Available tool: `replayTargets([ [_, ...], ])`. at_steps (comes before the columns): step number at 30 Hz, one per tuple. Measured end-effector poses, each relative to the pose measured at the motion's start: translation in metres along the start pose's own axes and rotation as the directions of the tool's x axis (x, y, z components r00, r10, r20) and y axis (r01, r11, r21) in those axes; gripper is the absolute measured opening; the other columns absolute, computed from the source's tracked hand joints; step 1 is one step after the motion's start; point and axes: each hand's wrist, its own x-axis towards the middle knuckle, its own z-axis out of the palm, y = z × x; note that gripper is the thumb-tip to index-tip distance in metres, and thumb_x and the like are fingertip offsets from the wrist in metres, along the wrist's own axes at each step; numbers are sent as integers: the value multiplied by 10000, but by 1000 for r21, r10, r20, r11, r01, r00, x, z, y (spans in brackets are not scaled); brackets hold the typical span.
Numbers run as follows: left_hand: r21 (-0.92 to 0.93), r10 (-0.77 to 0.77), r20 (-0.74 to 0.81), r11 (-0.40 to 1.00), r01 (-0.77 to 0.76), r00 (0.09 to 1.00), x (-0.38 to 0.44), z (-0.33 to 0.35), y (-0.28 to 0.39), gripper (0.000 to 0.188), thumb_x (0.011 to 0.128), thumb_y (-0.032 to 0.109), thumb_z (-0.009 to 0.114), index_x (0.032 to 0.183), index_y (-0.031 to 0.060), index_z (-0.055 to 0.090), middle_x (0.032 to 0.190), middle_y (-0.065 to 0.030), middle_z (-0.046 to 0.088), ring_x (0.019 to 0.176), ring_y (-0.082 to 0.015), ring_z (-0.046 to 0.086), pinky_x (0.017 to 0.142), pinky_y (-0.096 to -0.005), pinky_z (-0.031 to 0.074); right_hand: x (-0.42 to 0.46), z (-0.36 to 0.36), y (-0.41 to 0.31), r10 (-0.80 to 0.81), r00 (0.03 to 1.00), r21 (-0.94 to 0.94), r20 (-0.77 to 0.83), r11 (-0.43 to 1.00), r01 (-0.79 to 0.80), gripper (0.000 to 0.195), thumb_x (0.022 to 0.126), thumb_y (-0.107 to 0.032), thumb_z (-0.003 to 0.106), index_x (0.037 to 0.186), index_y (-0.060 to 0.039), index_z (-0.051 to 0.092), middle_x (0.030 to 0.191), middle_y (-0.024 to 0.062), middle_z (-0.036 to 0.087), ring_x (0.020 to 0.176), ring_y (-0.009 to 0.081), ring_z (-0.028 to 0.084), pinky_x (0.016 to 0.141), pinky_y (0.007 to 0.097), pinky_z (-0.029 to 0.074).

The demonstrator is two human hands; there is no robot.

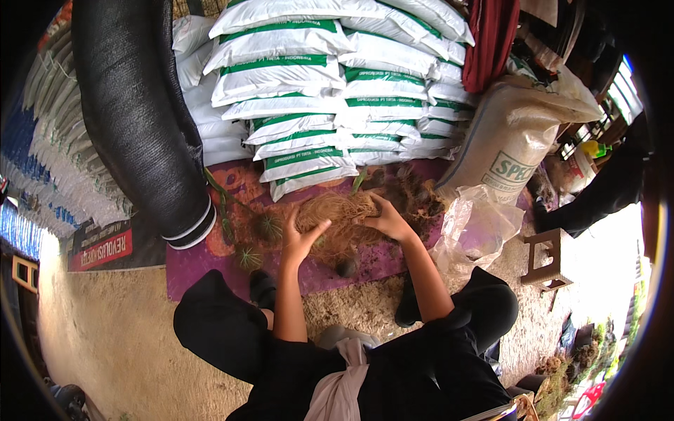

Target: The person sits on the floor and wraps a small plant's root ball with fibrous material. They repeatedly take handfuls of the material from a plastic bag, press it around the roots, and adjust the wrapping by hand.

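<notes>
My left hand lies against the left side of a clump of brown coconut fibre, with its thumb pointing inward. On the clump's right side, my right hand has its fingers sunk in the fibre, so the bundle is held between both hands. Small spiky green plants rest on the purple printed sheet to the left. A long-leaved green plant lies behind them. Below the fibre is a small dark rounded object; more dark clumps are behind my right hand.
Stacked white and green sacks rise behind the sheet. A large black roll stands at left. At right are a large woven sack, a crumpled clear plastic bag and a small stool. Another person's dark-clothed leg is farther right.
</notes>
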Motion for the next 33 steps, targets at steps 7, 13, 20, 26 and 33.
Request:
replayTargets([
  [7, -249, -522, -167, 843, 476, 837, 7, -7, -19, 693, 796, 468, 618, 1297, 36, 412, 1311, -143, 426, 1194, -202, 423, 951, -352, 347, -3, -12, 30, 163, 969, 349, -188, 933, -90, 403, 741, 13, 637, 1123, 71, 524, 951, 86, 626, 830, 131, 598, 751, 274, 498],
  [13, -469, -586, -72, 734, 491, 807, 10, -8, -39, 604, 841, 443, 571, 1275, 44, 439, 1292, -140, 429, 1093, -207, 502, 777, -328, 482, -6, -34, 37, 110, 962, 423, -250, 906, 6, 300, 752, 2, 625, 1048, 25, 586, 930, 62, 641, 819, 130, 608, 742, 262, 496],
  [20, -551, -582, -174, 726, 411, 795, 11, -1, -67, 479, 887, 341, 531, 1246, 37, 441, 1164, -117, 515, 915, -213, 592, 729, -318, 519, -13, -43, 46, 193, 879, 496, -437, 867, 57, 271, 747, 17, 616, 1017, 22, 598, 910, 58, 642, 798, 126, 605, 730, 247, 494],
  [26, -799, -508, 99, 472, 373, 855, 9, -9, -85, 505, 876, 326, 542, 1265, 38, 396, 1205, -156, 501, 987, -293, 583, 849, -402, 499, -17, -44, 46, 234, 826, 592, -513, 793, 142, 275, 752, 7, 623, 1025, 17, 597, 917, 77, 642, 802, 151, 618, 720, 258, 505],
  [33, -768, -484, 319, 371, 522, 815, -2, 6, -43, 379, 838, 230, 588, 1159, 54, 493, 1116, -129, 561, 1000, -259, 576, 839, -384, 505, -24, -38, 28, 317, 846, 702, -428, 706, 91, 346, 756, -2, 593, 1100, 8, 553, 991, 98, 624, 864, 185, 616, 757, 311, 516],
])
